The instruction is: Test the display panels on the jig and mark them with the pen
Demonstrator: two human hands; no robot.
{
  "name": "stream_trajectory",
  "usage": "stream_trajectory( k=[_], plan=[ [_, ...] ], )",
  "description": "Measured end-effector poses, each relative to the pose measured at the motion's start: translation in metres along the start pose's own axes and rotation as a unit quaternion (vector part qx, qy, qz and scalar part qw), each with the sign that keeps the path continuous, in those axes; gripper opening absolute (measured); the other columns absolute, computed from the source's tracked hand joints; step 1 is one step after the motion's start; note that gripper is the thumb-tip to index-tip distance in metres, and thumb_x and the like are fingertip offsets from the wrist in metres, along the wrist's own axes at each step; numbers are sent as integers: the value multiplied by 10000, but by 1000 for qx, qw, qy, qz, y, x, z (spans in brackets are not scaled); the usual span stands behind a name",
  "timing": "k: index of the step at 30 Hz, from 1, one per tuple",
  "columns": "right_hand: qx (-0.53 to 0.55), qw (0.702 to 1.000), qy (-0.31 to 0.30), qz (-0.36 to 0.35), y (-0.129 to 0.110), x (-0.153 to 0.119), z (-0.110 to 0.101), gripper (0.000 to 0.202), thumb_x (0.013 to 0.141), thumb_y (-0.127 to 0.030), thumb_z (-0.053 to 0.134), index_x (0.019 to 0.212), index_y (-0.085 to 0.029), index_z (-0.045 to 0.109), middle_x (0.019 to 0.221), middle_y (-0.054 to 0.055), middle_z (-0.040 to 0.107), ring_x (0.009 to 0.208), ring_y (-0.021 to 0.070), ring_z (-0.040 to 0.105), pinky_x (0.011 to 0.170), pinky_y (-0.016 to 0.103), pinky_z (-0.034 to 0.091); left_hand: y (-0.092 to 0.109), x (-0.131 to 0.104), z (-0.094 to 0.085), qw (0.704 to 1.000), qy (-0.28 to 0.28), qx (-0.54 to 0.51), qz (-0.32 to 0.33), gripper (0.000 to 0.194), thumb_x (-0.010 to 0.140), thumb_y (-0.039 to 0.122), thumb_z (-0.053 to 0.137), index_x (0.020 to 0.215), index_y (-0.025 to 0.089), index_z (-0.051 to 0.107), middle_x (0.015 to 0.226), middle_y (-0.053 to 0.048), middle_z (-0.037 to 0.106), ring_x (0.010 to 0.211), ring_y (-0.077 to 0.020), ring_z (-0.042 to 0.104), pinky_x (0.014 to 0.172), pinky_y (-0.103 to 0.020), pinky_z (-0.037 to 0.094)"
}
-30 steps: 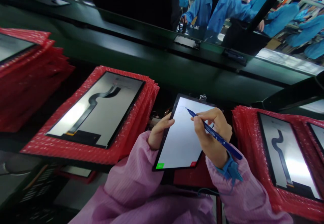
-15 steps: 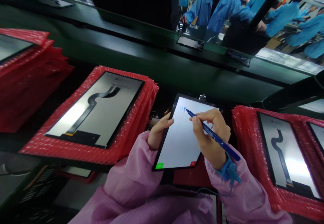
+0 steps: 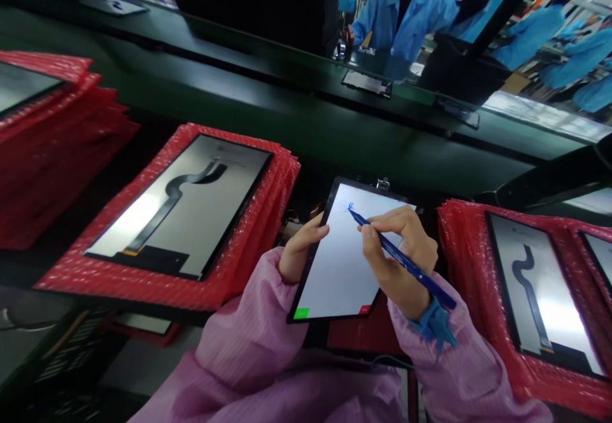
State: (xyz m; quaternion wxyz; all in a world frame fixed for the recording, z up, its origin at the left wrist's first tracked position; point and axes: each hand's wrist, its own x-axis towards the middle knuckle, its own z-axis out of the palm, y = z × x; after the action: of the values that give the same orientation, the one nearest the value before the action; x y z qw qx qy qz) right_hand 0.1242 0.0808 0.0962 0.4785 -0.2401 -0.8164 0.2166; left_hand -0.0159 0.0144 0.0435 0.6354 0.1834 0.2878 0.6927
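My left hand (image 3: 302, 248) grips the left edge of a lit display panel (image 3: 335, 264), its thumb over the border and its other fingers hidden underneath. The panel shows white, with a green box at its lower left and a red box at its lower right. In my right hand (image 3: 400, 260) is a blue marker pen (image 3: 399, 254), pinched between thumb and fingers. Its tip touches the upper left of the screen, by a small blue scribble (image 3: 350, 206). A blue wrist strap (image 3: 434, 325) with a cord circles my right wrist.
Left of me, a display panel with a ribbon cable (image 3: 191, 200) lies on stacked red bubble bags (image 3: 258, 244). Another red stack (image 3: 62, 149) stands farther left. At right, more panels (image 3: 540, 283) lie on red bubble bags. Small parts (image 3: 367, 83) rest on the green ledge; co-workers in blue (image 3: 406, 15) are beyond.
My right hand and the marker pen shift slightly downward, and the blue scribble has grown by a few strokes. My left hand stays put. Parts on the ledge slide right.
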Motion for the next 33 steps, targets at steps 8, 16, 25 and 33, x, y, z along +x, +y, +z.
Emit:
stream_trajectory(
  k=[8, 16, 25, 33],
  plan=[
    [-22, 1000, 12, 1, -1, 0, 1, 136, 866, -140, 657, 811, -198, 548, 775, -13, 640, 727, 142, 616, 714, 350, 488, 2, -1, 3, 1000, 28, 13, -3, 397, 692, 410, 756, 999, 166, 693, 910, -105, 757, 956, -369, 713, 740, -396, 581],
    [-53, 998, 19, 16, -4, 1, -2, 132, 879, -156, 640, 790, -198, 552, 760, -11, 652, 720, 141, 606, 738, 361, 464, 0, 1, 1, 1000, -6, -2, 10, 500, 729, 377, 711, 1176, 156, 672, 1007, -86, 759, 963, -328, 726, 785, -386, 582],
    [-85, 995, 38, 26, 0, 4, -4, 118, 917, -198, 637, 816, -196, 575, 799, -14, 669, 747, 140, 617, 733, 336, 457, 1, 0, 0, 1000, 2, 3, -1, 495, 707, 395, 734, 1142, 165, 681, 954, -104, 757, 933, -328, 716, 746, -388, 580],
    [-77, 997, 23, 7, 0, 2, -4, 149, 908, -191, 628, 784, -200, 547, 753, -19, 652, 686, 134, 588, 782, 374, 427, 4, 0, 5, 1000, 11, 2, -1, 440, 702, 381, 731, 1082, 161, 697, 981, -98, 762, 962, -349, 707, 749, -388, 571]
  ],
)
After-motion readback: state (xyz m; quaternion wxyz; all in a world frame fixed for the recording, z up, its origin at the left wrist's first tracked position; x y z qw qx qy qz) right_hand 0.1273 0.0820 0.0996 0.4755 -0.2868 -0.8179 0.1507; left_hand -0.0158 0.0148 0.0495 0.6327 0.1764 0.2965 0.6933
